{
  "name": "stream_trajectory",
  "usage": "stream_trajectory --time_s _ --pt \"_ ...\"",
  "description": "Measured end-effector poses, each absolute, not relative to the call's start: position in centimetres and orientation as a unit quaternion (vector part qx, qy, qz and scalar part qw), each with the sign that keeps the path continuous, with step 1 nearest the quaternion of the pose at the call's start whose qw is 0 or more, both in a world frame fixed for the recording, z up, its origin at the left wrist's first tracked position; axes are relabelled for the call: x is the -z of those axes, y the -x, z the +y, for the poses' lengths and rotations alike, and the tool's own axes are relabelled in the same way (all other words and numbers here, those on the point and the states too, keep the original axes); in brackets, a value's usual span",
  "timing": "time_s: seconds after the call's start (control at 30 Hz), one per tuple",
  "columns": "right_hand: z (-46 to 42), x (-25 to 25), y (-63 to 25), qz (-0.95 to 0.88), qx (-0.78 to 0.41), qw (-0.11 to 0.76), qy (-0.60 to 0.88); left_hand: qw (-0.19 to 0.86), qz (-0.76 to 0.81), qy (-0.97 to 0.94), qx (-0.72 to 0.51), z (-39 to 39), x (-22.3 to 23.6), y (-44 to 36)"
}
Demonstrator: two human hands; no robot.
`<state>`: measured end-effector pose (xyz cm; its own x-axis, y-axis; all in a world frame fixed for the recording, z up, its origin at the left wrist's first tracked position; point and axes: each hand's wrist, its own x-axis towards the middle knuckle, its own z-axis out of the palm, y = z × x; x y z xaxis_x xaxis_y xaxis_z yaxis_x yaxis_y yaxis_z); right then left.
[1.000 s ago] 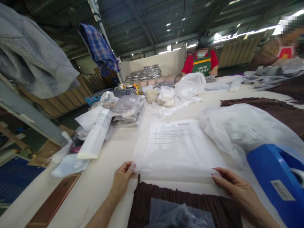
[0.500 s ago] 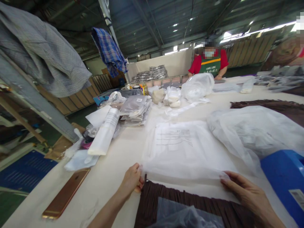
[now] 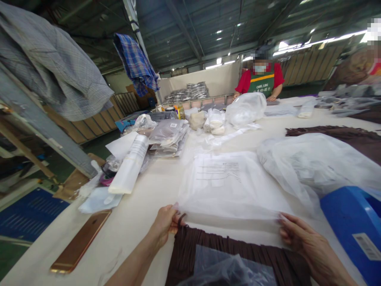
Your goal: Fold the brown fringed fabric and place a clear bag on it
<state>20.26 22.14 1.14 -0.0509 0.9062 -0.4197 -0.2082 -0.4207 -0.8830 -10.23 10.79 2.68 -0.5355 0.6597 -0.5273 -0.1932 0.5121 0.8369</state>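
While print on the clear bag (image 3: 230,190) stays too small to read, left hand (image 3: 165,222) pinches its near left corner, right hand (image 3: 300,242) grips the right corner, bag flat on table (image 3: 139,206) above brown fabric (image 3: 208,246).

Two bare forearms in view at the near edge, one left, one right, both without sleeves up to the frame border. Left hand (image 3: 165,226) bare: no glove, ring, watch or band seen on fingers or wrist. Right hand (image 3: 300,240) likewise bare: no glove, ring or wristwear. Fingernails short and unpainted where visible. No markings, tape or dressings noted on either forearm. Remainder of body out of frame
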Motion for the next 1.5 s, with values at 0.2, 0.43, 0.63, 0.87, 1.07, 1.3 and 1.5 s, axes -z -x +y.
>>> stream_trajectory --time_s 0.2,0.43,0.63,0.87,1.07,1.3,1.5 --pt "22.2 -1.4 -20.0 -0.217 -0.702 0.418 0.534 0.465 0.734 -0.16 -0.469 10.6 -2.8 10.5" --pt "22.6 -0.9 -20.5 -0.196 -0.682 0.458 0.536 0.479 0.722 -0.161 -0.473 9.9 -3.2 10.4" --pt "22.3 -0.4 -20.9 -0.247 -0.676 0.45 0.529 0.497 0.701 -0.146 -0.491 9.5 -3.7 10.1" --pt "21.5 -0.3 -21.3 -0.408 -0.575 0.409 0.58 0.47 0.697 -0.114 -0.53 9.4 -3.2 9.8" --pt "21.7 0.9 -21.3 -0.497 -0.521 0.394 0.572 0.427 0.691 -0.089 -0.577 9.6 -1.4 9.8" --pt "20.4 1.1 -22.2 -0.588 -0.433 0.363 0.579 0.408 0.699 -0.074 -0.583 8.9 -1.4 9.5" --pt "19.2 1.0 -22.8 -0.631 -0.39 0.321 0.589 0.412 0.7 -0.07 -0.579 8.0 -1.2 9.5"
